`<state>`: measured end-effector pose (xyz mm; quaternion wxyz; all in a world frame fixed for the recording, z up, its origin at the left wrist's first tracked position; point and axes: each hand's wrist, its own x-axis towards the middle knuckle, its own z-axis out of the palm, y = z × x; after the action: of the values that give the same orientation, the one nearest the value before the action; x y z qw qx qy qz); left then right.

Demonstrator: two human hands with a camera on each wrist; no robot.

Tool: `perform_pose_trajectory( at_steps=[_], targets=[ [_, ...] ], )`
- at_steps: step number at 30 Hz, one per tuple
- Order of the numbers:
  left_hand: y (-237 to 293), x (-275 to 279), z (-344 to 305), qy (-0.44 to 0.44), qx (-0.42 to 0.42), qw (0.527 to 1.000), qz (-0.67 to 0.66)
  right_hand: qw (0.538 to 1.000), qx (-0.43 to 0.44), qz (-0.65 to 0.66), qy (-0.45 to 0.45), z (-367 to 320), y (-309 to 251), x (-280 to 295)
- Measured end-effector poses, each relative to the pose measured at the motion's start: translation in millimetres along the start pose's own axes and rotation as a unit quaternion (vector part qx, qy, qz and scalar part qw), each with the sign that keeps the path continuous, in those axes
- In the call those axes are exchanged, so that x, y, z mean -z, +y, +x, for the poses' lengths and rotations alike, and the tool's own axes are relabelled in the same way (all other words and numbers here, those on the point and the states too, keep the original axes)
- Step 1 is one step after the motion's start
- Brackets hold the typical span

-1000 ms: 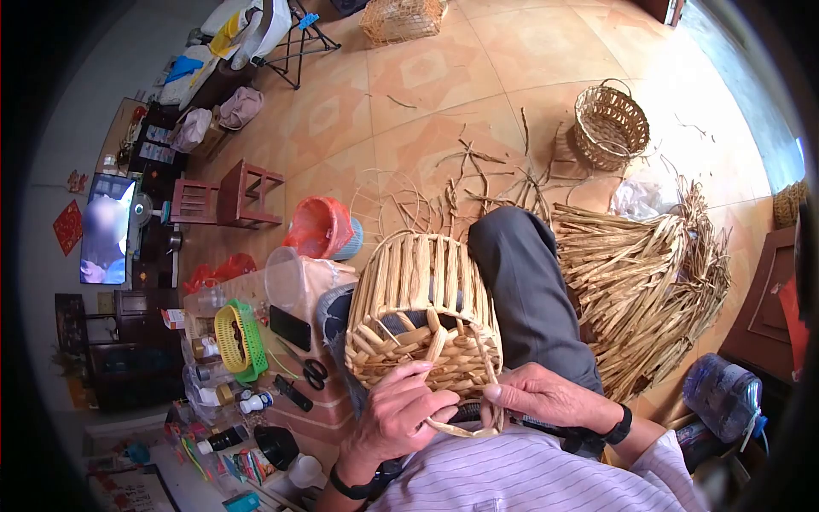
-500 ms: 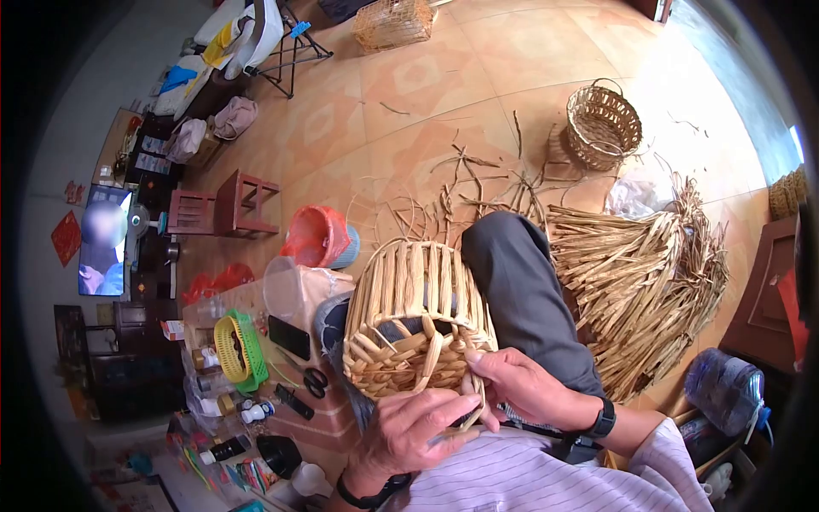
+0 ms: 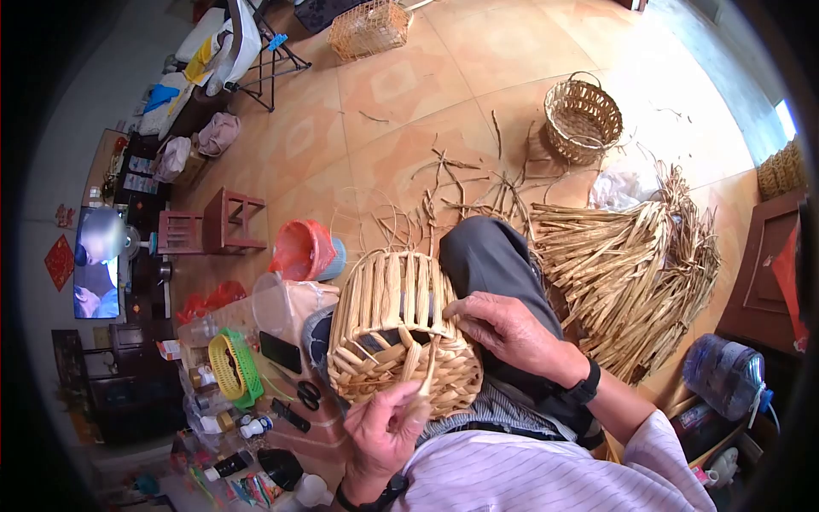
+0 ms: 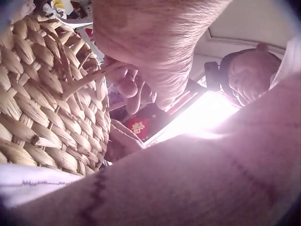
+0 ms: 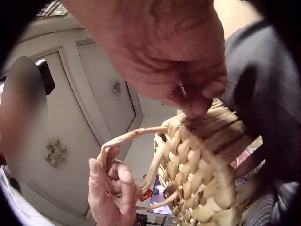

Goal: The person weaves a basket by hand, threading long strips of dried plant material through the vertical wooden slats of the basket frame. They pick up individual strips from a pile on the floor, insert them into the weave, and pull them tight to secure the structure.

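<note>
Basket [image 3: 405, 367]: plaited dried plant fibre, matt and ridged. Floor [image 3: 401, 94]: smooth tile with a glossy sheen. Jug [image 3: 723, 375]: clear plastic (bluish, shiny). Stool [image 3: 232, 220]: wood, reddish. Shirt [image 3: 546, 474]: striped cloth, matt. Trousers [image 3: 503, 264]: dark cloth, matt.

The left hand [image 3: 384, 427] covers part of the thin strip [image 3: 432, 363], and the right hand [image 3: 512, 337] hides a bit of the rim of the basket [image 3: 461, 375]. The basket gets cut off at the left side of the left wrist view and at the bottom of the right wrist view. The words on the small bottles [image 3: 256, 427] near the left edge of the tabletop [image 3: 328, 414] are too tiny to read, and the screen [image 3: 101, 264] is partly blurry.
</note>
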<state>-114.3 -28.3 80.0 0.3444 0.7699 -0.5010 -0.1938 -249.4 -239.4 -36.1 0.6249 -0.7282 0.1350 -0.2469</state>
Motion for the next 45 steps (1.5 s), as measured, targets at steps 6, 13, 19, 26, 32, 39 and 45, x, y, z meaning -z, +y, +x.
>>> perform_pose_trajectory(
  at_steps=[6, 13, 19, 26, 32, 39, 45],
  targets=[
    [10.0, -6.3, 3.0, 0.026, 0.126, 0.990, -0.052, 0.998, 0.019, 0.035, -0.046, 5.3, 16.1, 4.7],
    [25.6, 2.0, 15.8, -0.025, 0.050, 0.993, 0.105, 0.983, -0.104, 0.072, -0.136, 16.9, 2.1, 11.9],
    [32.5, 5.9, 18.3, -0.027, 0.041, 0.990, 0.132, 0.874, -0.279, 0.187, -0.351, 49.5, 9.7, 31.2],
    [27.4, 7.6, 18.2, -0.066, 0.019, 0.987, 0.145, 0.801, -0.317, 0.288, -0.418, 69.9, 22.1, 32.1],
    [24.7, 7.3, 19.0, -0.045, 0.022, 0.990, 0.130, 0.800, -0.326, 0.354, -0.359, 65.2, 27.9, 27.6],
    [26.6, 7.1, 23.1, -0.026, 0.037, 0.993, 0.107, 0.862, -0.308, 0.312, -0.256, 57.6, 15.9, 20.2],
    [29.9, 5.7, 23.4, -0.022, 0.044, 0.993, 0.104, 0.892, -0.274, 0.252, -0.255, 61.7, 6.6, 24.3]
  ],
)
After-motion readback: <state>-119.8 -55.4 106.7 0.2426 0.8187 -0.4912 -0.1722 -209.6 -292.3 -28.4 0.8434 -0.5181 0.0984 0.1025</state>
